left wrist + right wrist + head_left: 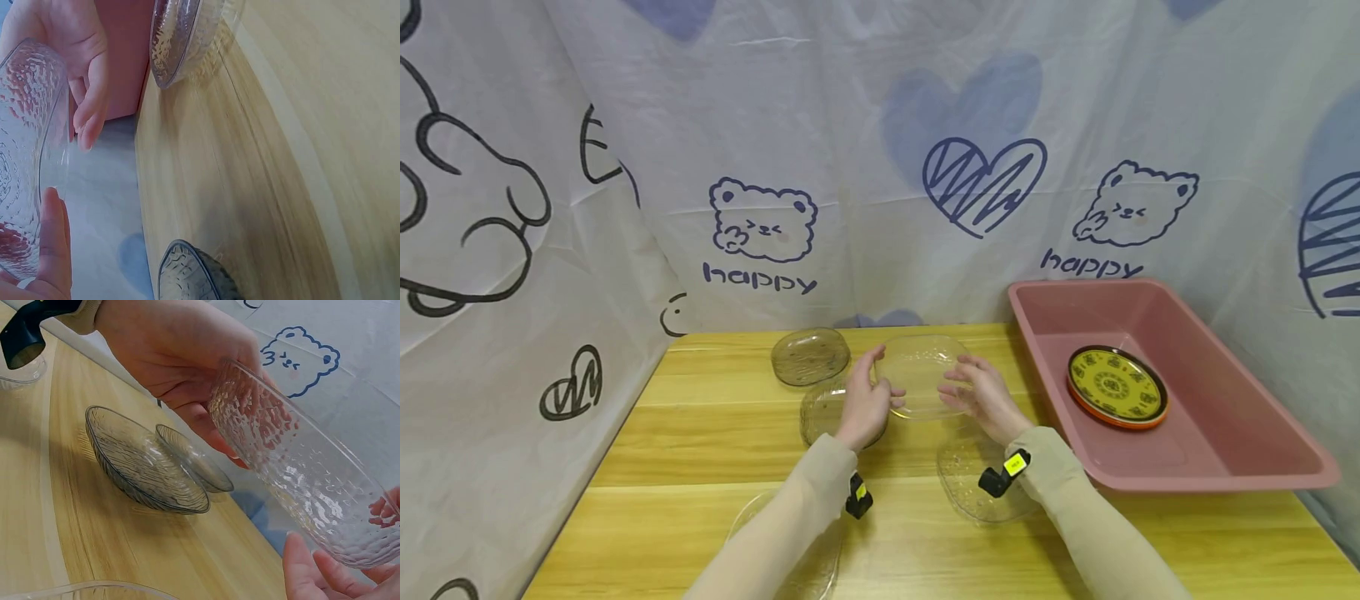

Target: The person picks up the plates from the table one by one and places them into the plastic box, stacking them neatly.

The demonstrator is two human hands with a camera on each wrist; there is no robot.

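Observation:
A clear, rippled glass dish (921, 375) is held off the table between both hands, near the table's back edge. My left hand (868, 404) grips its left side, thumb and fingers at the rim. On the opposite side my right hand (985, 396) holds the rim with its fingers spread. The right wrist view shows the dish (306, 481) tilted, its bumpy surface catching the light. Below the left hand, a smoky grey glass dish (820, 414) is partly covered by it. Another smoky dish (810, 357) lies just behind.
A clear dish (970, 479) rests under the right wrist, and another (827, 558) is partly hidden by the left forearm. To the right stands a pink basin (1217, 450) with yellow-patterned, orange-edged plates (1116, 385) stacked inside. A printed cloth (865, 167) hangs behind the table.

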